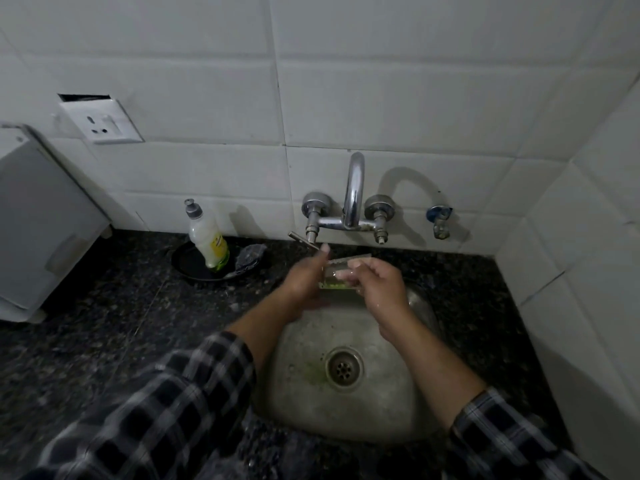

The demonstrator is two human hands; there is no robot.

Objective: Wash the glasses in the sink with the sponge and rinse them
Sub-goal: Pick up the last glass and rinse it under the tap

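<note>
Sink | glass above it | right hand fingers grip glass | left hand unclear

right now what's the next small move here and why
Probably push the tap lever with the left hand: its fingertips are beside it, no water shows from the spout, and the right hand holds the glass over the sink.

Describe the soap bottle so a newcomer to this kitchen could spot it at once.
From the tap on the tiled wall, look left along the dark counter to a black dish. The soap bottle leans in it: pale, grey-capped, yellow-labelled, unlike the dark wad beside it.
</note>
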